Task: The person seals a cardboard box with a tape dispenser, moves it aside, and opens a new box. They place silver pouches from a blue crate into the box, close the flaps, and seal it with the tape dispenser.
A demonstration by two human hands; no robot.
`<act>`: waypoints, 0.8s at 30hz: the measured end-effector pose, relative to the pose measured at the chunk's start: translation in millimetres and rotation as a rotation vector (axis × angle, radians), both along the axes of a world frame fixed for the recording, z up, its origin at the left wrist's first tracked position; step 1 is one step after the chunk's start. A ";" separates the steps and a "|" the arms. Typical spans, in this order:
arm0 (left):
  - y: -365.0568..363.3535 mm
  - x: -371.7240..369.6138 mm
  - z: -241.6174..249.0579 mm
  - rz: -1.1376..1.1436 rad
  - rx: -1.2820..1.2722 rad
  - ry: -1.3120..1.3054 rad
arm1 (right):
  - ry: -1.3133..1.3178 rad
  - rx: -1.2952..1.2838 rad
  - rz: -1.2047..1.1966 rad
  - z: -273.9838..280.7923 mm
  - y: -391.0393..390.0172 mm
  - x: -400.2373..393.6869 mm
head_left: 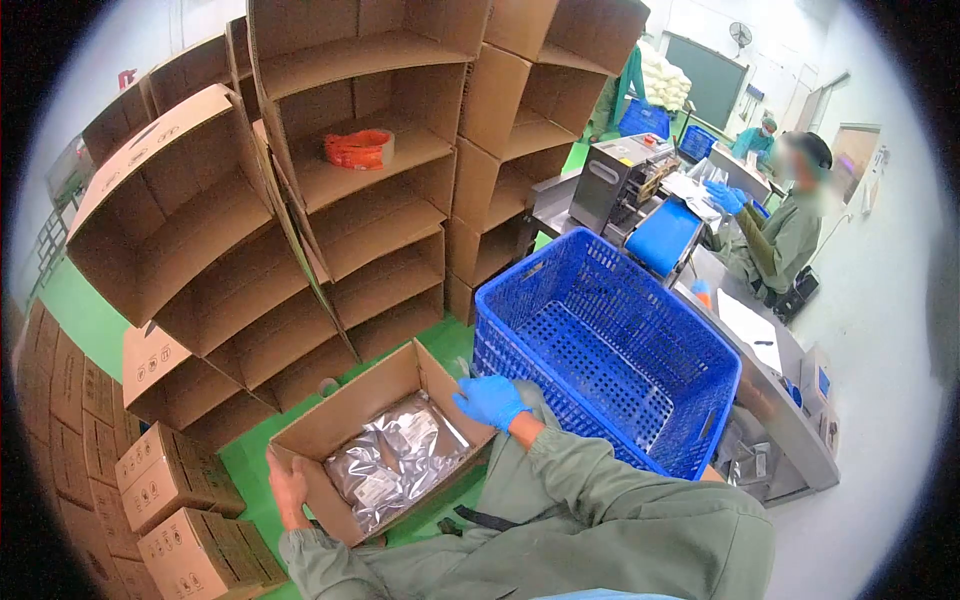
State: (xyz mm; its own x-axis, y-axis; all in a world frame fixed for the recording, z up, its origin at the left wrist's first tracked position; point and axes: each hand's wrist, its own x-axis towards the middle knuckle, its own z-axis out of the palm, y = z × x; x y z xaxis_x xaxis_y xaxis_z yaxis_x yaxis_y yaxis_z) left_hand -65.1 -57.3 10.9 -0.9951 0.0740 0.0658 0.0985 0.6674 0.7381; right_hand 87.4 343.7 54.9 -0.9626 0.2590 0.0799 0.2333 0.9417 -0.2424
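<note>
An open cardboard box [345,412] is held in front of me, tilted, above the green floor. Inside lie several shiny silver foil pouches [400,440] with pale labels. My bare left hand [288,488] grips the box's left end, its thumb at the rim and the other fingers partly hidden. On the opposite end, my right hand [490,402], in a blue glove, is closed over the rim; some of its fingertips are out of sight. Right beside that hand stands a large blue plastic crate [600,375] with slotted walls.
Stacked open cartons [380,210] rise ahead, one holding an orange tape roll [360,150]. Closed cartons [175,475] stand at lower left. To the right are a machine with a blue conveyor belt [664,236], a metal bench [800,440] and a gloved co-worker [785,235]. Another person works farther back.
</note>
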 end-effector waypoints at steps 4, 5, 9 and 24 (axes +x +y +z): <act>-4.8 -11.8 12.6 -0.014 -0.150 -0.120 | 0.054 -0.006 0.039 0.4 -1.2 4.9; -6.8 -15.0 7.8 -0.019 -0.155 -0.120 | 0.053 -0.010 0.033 -1.7 -0.7 6.7; -5.2 -13.5 1.5 -0.030 -0.011 -0.039 | -0.052 -0.020 0.105 10.2 -1.3 22.8; -8.1 -17.1 -9.5 -0.023 0.088 -0.043 | 1.332 -1.082 -0.949 90.5 361.3 231.3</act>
